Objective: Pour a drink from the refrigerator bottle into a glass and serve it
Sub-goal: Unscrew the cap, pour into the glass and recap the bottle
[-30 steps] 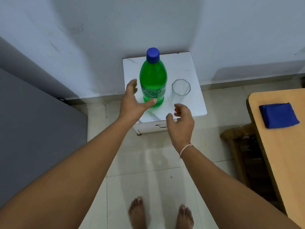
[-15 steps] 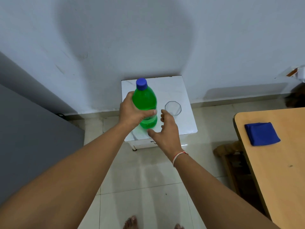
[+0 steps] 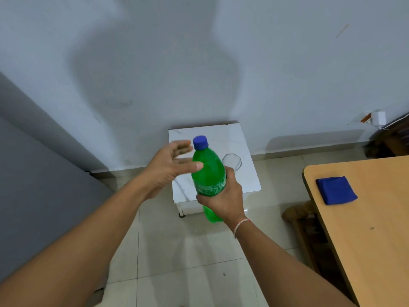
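Head view: right hand [image 3: 223,196] fingers grip bottle [image 3: 208,171]; left hand [image 3: 168,167] fingers spread beside it.

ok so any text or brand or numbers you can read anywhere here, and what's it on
None can be read.
Bottle: its label band carries pale print, too blurred to make out; the right hand covers part of it.
Blue cap: no marking visible.
Glass, blue cloth, side table, wall: no text visible.
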